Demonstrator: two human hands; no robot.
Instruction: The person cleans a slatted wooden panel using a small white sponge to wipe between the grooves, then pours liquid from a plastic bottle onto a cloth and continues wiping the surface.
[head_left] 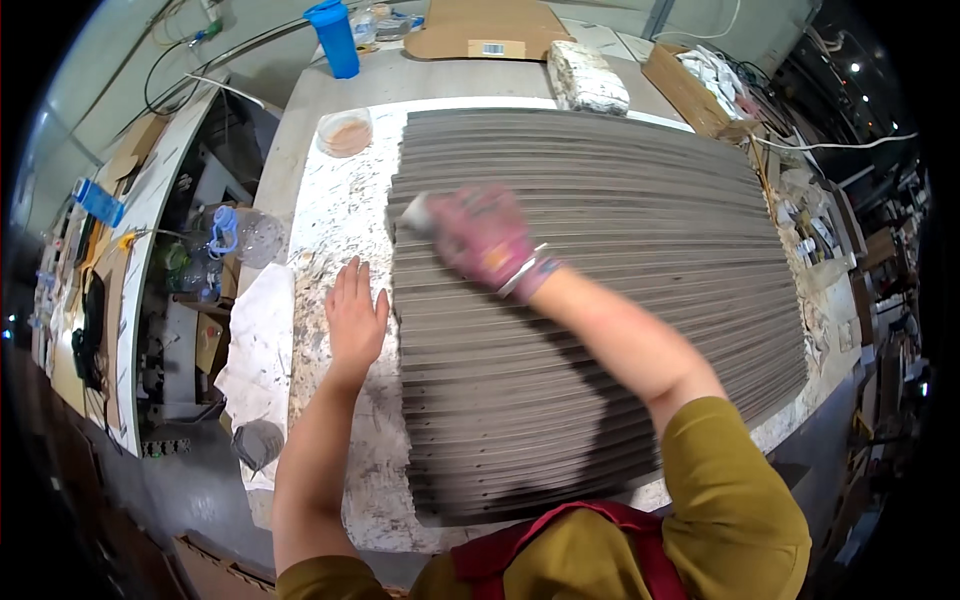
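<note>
A large grey-brown ribbed panel (520, 400) lies flat across the table, its ridges running left to right. My right hand (482, 235), in a pink and dark patterned glove, is over the panel's upper left part and smeared by motion. Its fingers close on a whitish wad (417, 213) that pokes out at the panel's left edge; the blur hides exactly what it is. My left hand (356, 315) is bare and lies flat, fingers stretched, on the stained white board (340, 230) beside the panel's left edge.
Behind the panel are a shallow round dish (345, 133), a blue shaker cup (334, 40), flat cardboard (490, 30), a speckled white block (587, 77) and a carton (690, 92). To my left are a white cloth (258, 345), a dark can (257, 443) and a clear jug (250, 238).
</note>
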